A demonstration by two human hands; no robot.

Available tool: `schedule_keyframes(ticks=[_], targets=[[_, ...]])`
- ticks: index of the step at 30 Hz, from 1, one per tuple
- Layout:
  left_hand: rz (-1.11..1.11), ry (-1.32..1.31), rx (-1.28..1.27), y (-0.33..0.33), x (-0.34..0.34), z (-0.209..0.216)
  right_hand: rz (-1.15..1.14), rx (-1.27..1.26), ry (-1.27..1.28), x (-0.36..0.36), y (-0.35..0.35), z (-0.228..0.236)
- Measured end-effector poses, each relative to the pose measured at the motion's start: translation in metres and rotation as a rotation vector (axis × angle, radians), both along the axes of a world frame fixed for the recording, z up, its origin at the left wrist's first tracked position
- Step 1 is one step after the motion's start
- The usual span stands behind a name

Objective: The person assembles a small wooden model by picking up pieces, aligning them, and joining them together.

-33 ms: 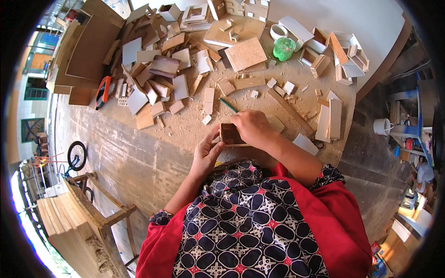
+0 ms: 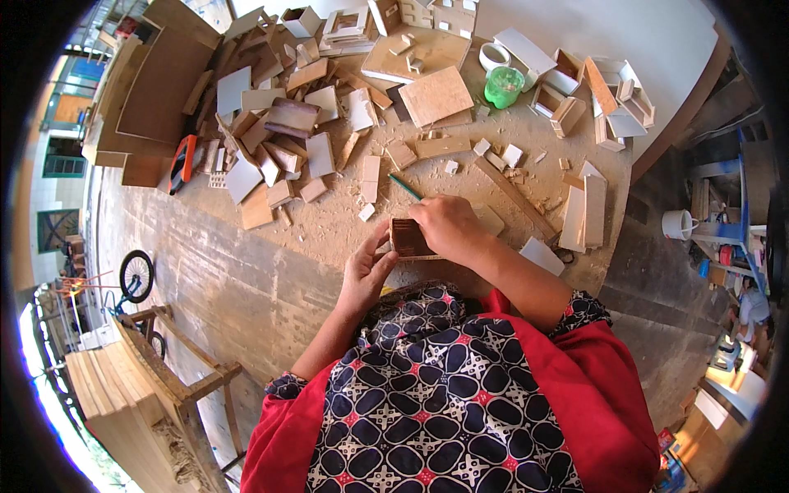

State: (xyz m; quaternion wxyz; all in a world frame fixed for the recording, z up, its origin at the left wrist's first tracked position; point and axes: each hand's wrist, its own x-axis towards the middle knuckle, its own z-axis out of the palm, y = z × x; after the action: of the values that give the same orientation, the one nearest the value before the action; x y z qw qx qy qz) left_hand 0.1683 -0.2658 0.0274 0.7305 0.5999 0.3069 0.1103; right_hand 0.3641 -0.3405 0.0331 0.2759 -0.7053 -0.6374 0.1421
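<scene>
A small, dark brown wooden piece with a striped face is between my hands, close to my chest at the table's near edge. My left hand holds its left side, thumb and fingers against the edge. Closed over its upper right corner is my right hand, whose fingertips are mostly hidden. A thin green stick like a pencil runs from behind the right hand's knuckles toward the far left; whether the hand grips it or it lies on the table I cannot tell.
Wood offcuts are heaped at the far left, beside an orange-framed tool. A green plastic tub and a white roll of tape stand at the back. Small open boxes are at the right. Sawdust covers the tabletop.
</scene>
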Motion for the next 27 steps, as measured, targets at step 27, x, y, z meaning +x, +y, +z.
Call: schedule_keyframes(ticks=[27], targets=[[-0.018,-0.020,0.154,0.004,0.004,-0.006,0.012,-0.004,-0.034,0.001,0.002,-0.007]])
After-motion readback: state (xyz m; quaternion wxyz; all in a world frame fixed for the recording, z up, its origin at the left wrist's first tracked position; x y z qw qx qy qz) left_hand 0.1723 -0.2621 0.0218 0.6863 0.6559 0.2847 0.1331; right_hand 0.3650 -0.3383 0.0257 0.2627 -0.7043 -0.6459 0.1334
